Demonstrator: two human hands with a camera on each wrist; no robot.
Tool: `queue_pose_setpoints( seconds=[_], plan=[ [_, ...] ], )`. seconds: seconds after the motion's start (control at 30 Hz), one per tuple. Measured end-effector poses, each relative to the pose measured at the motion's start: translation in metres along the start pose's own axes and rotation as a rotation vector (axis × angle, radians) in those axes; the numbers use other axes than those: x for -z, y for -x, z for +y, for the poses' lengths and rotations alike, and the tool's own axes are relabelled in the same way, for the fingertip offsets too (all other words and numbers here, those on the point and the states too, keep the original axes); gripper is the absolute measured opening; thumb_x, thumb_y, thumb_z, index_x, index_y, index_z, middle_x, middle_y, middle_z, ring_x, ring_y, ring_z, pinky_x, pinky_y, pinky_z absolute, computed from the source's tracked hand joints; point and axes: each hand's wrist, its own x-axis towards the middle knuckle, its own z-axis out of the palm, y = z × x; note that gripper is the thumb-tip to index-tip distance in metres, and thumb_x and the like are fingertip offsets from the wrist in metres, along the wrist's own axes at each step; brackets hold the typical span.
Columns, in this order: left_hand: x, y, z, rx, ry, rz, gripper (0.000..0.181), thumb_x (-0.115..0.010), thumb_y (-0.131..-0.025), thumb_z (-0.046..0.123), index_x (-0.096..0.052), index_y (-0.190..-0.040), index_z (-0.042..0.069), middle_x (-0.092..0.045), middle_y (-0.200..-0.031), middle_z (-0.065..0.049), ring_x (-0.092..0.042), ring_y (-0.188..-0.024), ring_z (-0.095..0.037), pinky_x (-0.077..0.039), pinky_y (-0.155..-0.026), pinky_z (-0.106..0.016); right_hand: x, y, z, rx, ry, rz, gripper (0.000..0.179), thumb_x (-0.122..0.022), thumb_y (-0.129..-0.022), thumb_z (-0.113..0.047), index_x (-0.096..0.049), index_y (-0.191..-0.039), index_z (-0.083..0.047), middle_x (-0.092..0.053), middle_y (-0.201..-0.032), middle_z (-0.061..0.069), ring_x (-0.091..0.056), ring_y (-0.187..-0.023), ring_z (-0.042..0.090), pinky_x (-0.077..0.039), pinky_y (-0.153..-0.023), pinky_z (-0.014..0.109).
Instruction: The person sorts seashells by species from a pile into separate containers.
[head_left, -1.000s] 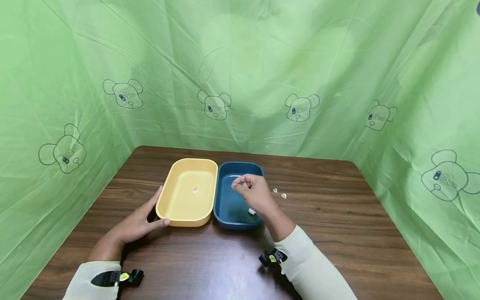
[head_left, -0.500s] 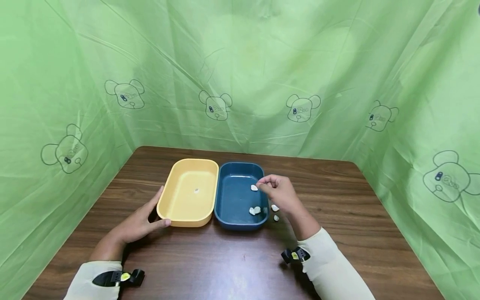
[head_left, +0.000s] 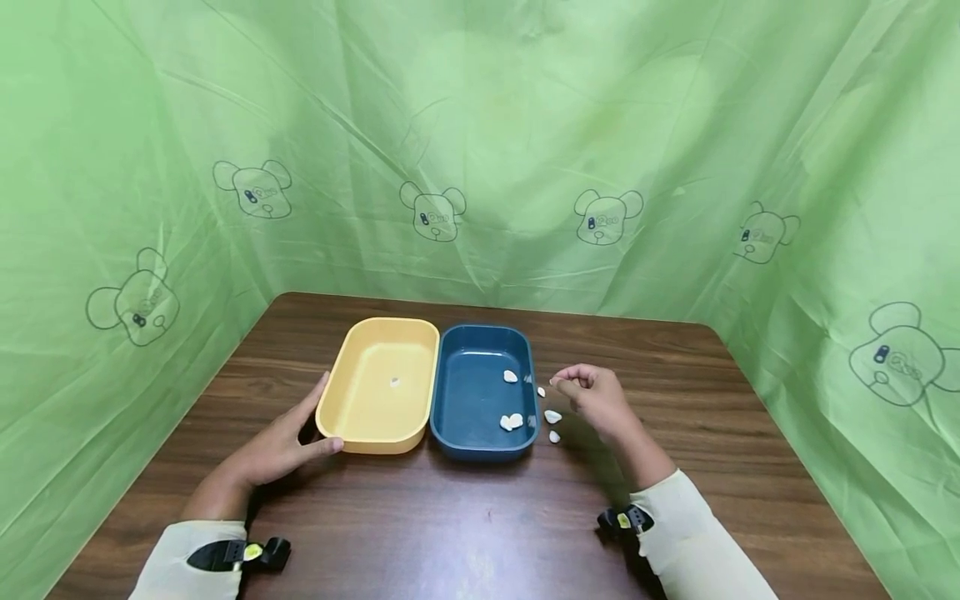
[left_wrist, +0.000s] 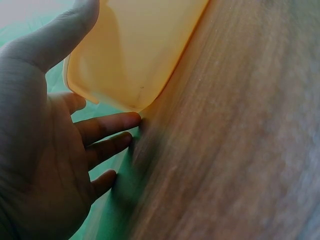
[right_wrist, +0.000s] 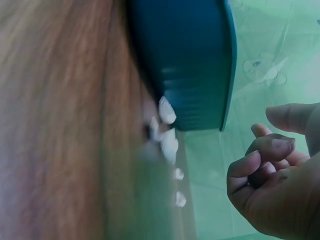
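Observation:
My left hand (head_left: 273, 450) holds the yellow tray (head_left: 375, 440) by its near left corner, the thumb on the front wall and the other fingers along the left side. One small white piece (head_left: 394, 382) lies in that tray. Beside it stands the dark blue tray (head_left: 468, 400), with a white seashell (head_left: 510, 377) and two touching shells (head_left: 512, 422) inside. Right of the blue tray, my right hand (head_left: 600, 404) hovers over the table with curled fingers. In the right wrist view its thumb is apart from the fingers, and nothing shows between them.
Several loose shells lie on the table right of the blue tray, among them a ribbed shell (right_wrist: 167, 110) close to its wall and another shell (head_left: 554, 437) nearer me. A green curtain (head_left: 510, 125) surrounds the wooden table (head_left: 420, 533).
My right hand has moved right, from above the blue tray to the table beside it, uncovering shells in the tray and on the table. The left hand keeps its place on the yellow tray.

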Motion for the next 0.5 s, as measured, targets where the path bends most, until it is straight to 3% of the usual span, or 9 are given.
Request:
queue_pose_setpoints(
  seconds=[0.3, 0.5],
  plan=[
    [0.0, -0.002, 0.0, -0.003, -0.009, 0.003, 0.116, -0.083, -0.097, 0.026, -0.001, -0.178, 0.026, -0.013, -0.182, -0.028, -0.022, -0.16, -0.057, -0.011, -0.112, -0.001, 0.008, -0.006, 0.017, -0.032, -0.03, 0.037, 0.022, -0.071, -0.103, -0.01, -0.075, -0.113, 0.009, -0.069, -0.076, -0.005, -0.055, -0.069, 0.012, -0.046, -0.059, 0.024],
    [0.001, 0.001, 0.0, 0.024, -0.014, -0.005, 0.116, -0.083, -0.098, 0.028, 0.001, -0.178, 0.03, -0.013, -0.182, -0.025, -0.023, -0.161, -0.055, -0.016, -0.118, -0.008, 0.011, -0.012, 0.03, -0.068, -0.093, 0.06, 0.024, -0.067, -0.104, -0.008, -0.072, -0.117, 0.012, -0.068, -0.075, -0.007, -0.055, -0.068, 0.013, -0.047, -0.059, 0.026]
  ],
)
